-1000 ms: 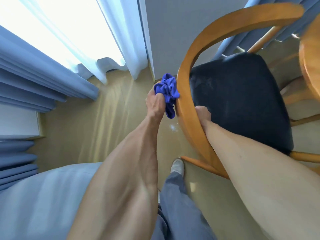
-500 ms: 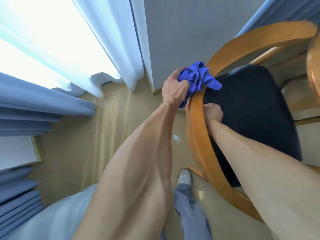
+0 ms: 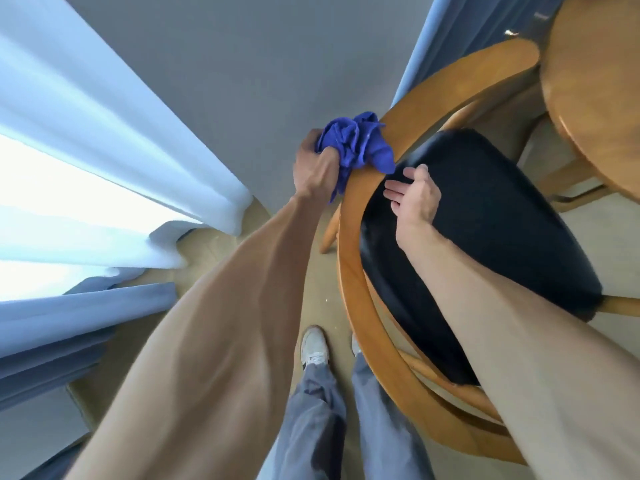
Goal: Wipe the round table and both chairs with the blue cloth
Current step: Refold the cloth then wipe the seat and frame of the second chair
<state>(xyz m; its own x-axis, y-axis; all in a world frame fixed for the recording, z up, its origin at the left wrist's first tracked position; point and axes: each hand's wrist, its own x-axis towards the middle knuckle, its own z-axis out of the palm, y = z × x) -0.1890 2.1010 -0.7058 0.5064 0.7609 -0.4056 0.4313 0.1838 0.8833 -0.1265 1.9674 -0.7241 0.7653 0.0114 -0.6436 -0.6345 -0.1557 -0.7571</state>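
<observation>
A wooden chair (image 3: 349,278) with a curved backrest rail and a black padded seat (image 3: 502,216) stands in front of me. My left hand (image 3: 313,169) grips the bunched blue cloth (image 3: 353,142) and holds it against the outer top of the curved rail. My right hand (image 3: 414,197) hovers open over the black seat, just inside the rail, fingers straight and holding nothing. The round wooden table (image 3: 595,98) shows at the upper right, beside the chair.
A grey wall (image 3: 242,64) stands close behind the chair. White sheer curtains (image 3: 104,150) and blue drapes (image 3: 69,327) hang at the left, and another blue drape (image 3: 446,36) at the upper right. My feet stand on the tan floor (image 3: 221,247) beside the chair.
My left hand slid the cloth further along the rail toward the back. My right hand let go of the rail and now hovers open over the seat.
</observation>
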